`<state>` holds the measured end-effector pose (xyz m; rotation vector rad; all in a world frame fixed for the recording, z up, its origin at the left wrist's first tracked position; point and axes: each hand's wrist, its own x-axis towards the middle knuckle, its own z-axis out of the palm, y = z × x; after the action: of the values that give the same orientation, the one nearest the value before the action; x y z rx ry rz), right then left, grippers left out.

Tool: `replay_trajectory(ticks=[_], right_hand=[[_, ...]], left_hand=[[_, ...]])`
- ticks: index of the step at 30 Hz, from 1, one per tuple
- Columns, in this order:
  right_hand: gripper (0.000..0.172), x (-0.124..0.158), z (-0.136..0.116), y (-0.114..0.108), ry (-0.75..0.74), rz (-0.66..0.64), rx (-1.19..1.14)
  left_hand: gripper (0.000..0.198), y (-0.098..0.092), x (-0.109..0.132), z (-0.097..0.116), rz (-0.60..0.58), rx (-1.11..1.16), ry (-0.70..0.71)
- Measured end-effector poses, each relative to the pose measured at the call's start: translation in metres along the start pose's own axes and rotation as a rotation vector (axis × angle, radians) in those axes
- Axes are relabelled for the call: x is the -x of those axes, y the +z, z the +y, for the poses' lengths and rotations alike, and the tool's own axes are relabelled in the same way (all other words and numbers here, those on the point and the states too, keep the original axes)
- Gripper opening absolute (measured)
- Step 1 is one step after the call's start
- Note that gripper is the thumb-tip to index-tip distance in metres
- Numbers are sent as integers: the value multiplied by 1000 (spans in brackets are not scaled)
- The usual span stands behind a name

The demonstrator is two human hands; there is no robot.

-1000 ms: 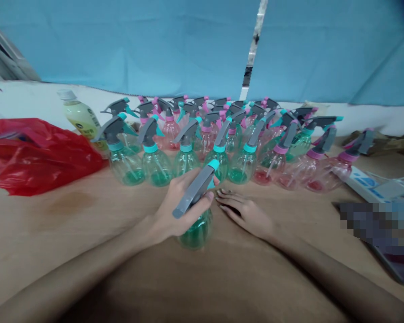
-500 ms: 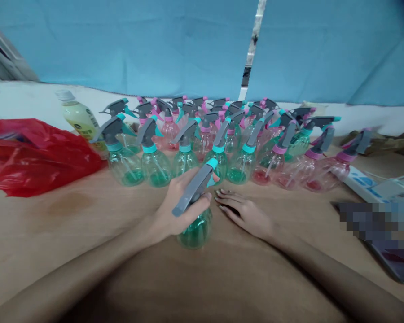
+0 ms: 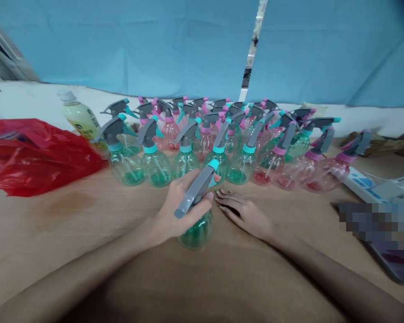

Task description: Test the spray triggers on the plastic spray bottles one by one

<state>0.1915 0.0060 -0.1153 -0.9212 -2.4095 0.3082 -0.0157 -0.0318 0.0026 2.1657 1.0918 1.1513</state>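
My left hand (image 3: 175,211) is wrapped around the neck of a green spray bottle (image 3: 197,233) with a grey trigger head and a turquoise nozzle. The bottle stands near the front of the wooden table, its nozzle pointing away to the upper right; my fingers hide its collar. To its right, my right hand (image 3: 244,211) rests on the tabletop with fingers stretched out and nothing in it. Just beyond both hands is a row of spray bottles, green ones (image 3: 156,172) with turquoise collars on the left and pink ones (image 3: 311,172) with pink collars on the right.
More spray bottles crowd behind the front row. At left lie a red plastic bag (image 3: 43,157) and a capped bottle of yellowish liquid (image 3: 82,119). On the right are a white box (image 3: 360,181) and a dark flat device (image 3: 387,264), partly pixelated. A blue cloth (image 3: 148,45) hangs behind.
Almost nothing differs. The spray bottle's head in my left hand has shifted very slightly to the right; my right hand stays in place.
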Motion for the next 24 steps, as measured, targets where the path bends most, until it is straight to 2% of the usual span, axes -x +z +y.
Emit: replay_trajectory(ticks=[16, 24], right_hand=[[34, 0, 0, 0, -7, -1, 14], [34, 0, -1, -1, 1, -7, 5]], left_hand=[[22, 0, 4, -2, -28, -49, -62], [17, -1, 3, 1, -24, -97, -45]])
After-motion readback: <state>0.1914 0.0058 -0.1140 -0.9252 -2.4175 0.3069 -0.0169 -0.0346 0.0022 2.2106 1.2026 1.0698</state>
